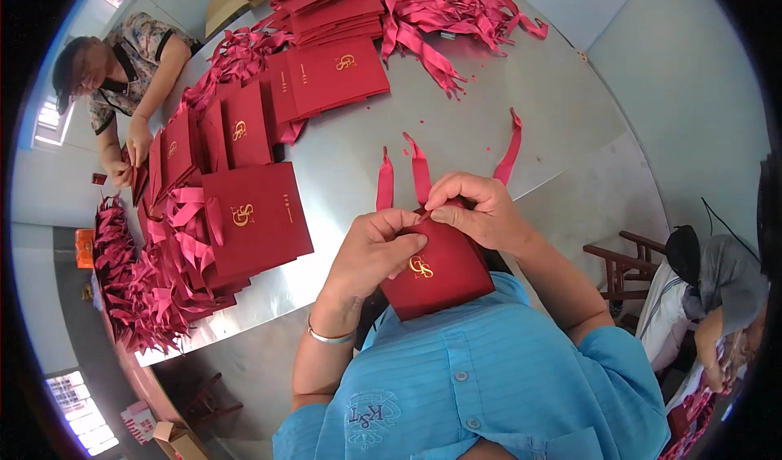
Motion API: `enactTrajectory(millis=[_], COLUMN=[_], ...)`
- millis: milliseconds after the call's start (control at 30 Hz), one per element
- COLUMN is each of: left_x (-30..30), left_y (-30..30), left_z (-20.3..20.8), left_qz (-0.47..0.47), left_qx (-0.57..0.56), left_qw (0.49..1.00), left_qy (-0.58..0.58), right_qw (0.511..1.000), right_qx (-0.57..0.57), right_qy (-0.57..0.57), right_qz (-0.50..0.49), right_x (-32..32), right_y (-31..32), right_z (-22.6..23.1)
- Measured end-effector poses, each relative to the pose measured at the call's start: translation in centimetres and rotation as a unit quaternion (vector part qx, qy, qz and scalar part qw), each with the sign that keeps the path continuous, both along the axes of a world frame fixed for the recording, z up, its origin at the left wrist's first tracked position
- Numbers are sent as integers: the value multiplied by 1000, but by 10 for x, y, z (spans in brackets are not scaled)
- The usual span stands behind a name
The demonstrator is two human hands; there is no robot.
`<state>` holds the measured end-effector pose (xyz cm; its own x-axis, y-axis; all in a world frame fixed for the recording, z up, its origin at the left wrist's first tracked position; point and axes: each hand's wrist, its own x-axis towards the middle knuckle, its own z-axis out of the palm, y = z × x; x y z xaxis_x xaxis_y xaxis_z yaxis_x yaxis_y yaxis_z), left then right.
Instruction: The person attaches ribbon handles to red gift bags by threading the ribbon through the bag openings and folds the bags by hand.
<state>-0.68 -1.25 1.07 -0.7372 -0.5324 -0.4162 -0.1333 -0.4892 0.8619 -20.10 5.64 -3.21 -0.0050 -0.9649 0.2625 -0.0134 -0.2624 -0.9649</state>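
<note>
A metal table [350,138] spreads beyond the hands; the red bag [444,279] lies just below them, left hand [384,250] and right hand [481,213] both pinching its crosswise top edge.

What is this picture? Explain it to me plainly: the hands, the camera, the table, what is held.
There is no machine here, just a person in a blue shirt working bare-handed. The single picture comes from a wide fisheye camera worn on that person's head, looking down, so straight edges bend near the rim. The left hand and right hand have their grip at the far edge of a dark red bag with a gold emblem, held close to the shirt. Pink ribbon ends stretch beyond it; the hands hide whether they are fastened to it. The grey table bears stacks of similar red bags and heaps of pink ribbon. At the left, a co-worker sits handling something dark red.
</note>
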Motion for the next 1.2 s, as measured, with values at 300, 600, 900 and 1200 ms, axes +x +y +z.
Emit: enactTrajectory(millis=[300,600,900,1200], left_x=[-14,-19,-23,-42], left_y=[8,34,35,29], left_z=[8,15,28,20], left_qz=[40,66,-17,-25], left_qx=[-76,-112,-195,-225], left_qw=[993,986,976,965], left_qy=[-80,-106,-95,-134], right_qw=[985,925,920,936], right_qx=[-67,-211,-202,-219], right_qy=[115,237,244,165], right_qz=[-110,-211,-230,-219], right_x=[3,9,7,-10], right_y=[7,17,29,29], right_z=[2,2,6,-10])
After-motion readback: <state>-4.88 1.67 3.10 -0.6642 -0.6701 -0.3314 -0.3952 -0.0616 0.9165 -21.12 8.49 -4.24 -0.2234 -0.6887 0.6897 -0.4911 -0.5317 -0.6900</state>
